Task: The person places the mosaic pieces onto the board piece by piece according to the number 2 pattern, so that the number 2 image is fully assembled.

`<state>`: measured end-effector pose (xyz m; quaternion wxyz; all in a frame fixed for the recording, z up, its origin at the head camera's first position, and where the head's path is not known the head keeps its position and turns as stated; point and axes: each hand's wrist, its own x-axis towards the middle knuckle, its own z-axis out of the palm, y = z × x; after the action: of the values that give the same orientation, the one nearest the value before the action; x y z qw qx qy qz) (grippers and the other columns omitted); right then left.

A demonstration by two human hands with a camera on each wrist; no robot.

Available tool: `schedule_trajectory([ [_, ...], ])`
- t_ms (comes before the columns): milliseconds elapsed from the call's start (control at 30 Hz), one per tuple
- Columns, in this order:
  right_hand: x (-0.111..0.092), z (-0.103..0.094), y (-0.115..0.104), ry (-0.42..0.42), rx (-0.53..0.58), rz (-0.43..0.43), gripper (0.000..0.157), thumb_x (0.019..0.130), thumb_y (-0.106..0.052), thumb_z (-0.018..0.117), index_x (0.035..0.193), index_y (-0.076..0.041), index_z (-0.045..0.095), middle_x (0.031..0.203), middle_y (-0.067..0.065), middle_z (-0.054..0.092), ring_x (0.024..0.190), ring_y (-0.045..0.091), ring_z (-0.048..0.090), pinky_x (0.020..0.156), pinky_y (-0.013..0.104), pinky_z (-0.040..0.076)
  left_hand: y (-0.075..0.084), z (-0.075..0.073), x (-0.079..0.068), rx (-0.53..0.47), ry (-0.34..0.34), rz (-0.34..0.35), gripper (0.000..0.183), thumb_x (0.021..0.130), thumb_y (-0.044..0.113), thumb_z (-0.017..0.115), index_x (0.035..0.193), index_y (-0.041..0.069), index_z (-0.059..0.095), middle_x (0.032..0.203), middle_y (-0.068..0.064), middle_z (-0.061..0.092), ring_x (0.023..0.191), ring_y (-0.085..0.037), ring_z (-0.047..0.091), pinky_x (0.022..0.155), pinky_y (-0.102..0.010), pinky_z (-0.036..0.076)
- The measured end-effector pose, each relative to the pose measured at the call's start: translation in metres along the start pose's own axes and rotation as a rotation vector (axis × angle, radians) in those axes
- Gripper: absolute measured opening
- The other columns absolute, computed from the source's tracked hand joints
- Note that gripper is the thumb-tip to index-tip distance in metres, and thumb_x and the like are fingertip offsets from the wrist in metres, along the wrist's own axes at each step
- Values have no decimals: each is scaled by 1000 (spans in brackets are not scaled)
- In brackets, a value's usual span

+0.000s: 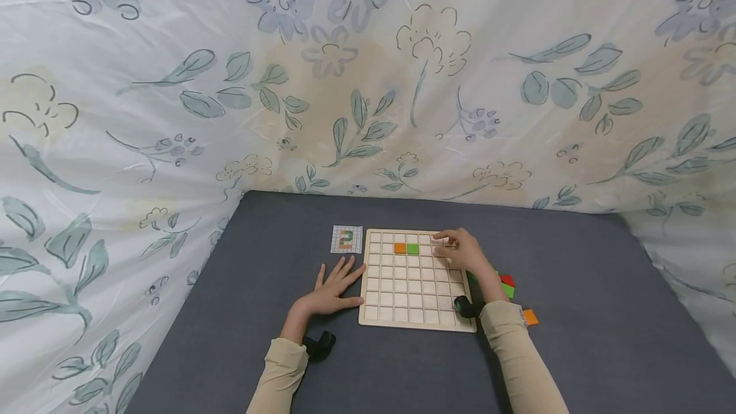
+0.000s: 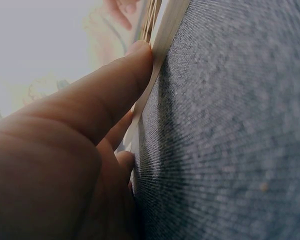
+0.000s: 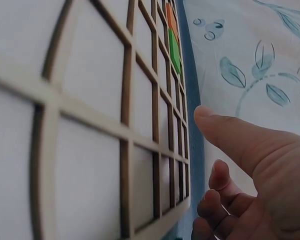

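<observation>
A wooden grid board lies on the dark cloth. Side by side in its second row from the far edge sit an orange tile and a green tile. My left hand rests flat with fingers spread, thumb and fingertips at the board's left edge. The left wrist view has the thumb against the side of the board. Over the far right corner hovers my right hand, thumb and fingers apart. Nothing shows between those fingers in the right wrist view.
A small card with a coloured grid pattern lies beyond the left hand. Partly behind the right forearm are loose tiles: a red tile, a green tile and an orange tile. Flowered fabric hangs behind the table.
</observation>
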<state>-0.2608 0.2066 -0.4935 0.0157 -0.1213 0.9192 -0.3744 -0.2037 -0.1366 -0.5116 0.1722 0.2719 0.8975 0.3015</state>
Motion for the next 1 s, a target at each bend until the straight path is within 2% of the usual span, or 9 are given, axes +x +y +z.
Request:
schedule_trajectory([
  [433, -5, -17, 27, 8, -47, 24, 33, 88, -18, 64, 119, -6, 62, 93, 16, 47, 74, 23, 38, 59, 33, 32, 2, 0, -2, -6, 0, 14, 72, 92, 41, 54, 150, 18, 19, 156, -14, 4, 143, -34, -5, 105, -63, -14],
  [733, -10, -30, 37, 6, -75, 47, 36, 87, -20, 66, 120, -7, 62, 94, 14, 46, 72, 22, 38, 57, 32, 33, -9, 8, 2, -4, 20, 3, 73, 91, 46, 53, 150, 27, 15, 157, -5, 1, 143, -25, -9, 106, -57, -18],
  [1000, -16, -39, 46, -23, -59, 38, 36, 89, -20, 64, 122, -7, 61, 95, 16, 45, 75, 23, 38, 57, 32, 32, -9, 8, 1, -3, 20, -8, 73, 91, 48, 52, 150, 29, 14, 157, -3, 0, 143, -22, -11, 106, -56, -19],
])
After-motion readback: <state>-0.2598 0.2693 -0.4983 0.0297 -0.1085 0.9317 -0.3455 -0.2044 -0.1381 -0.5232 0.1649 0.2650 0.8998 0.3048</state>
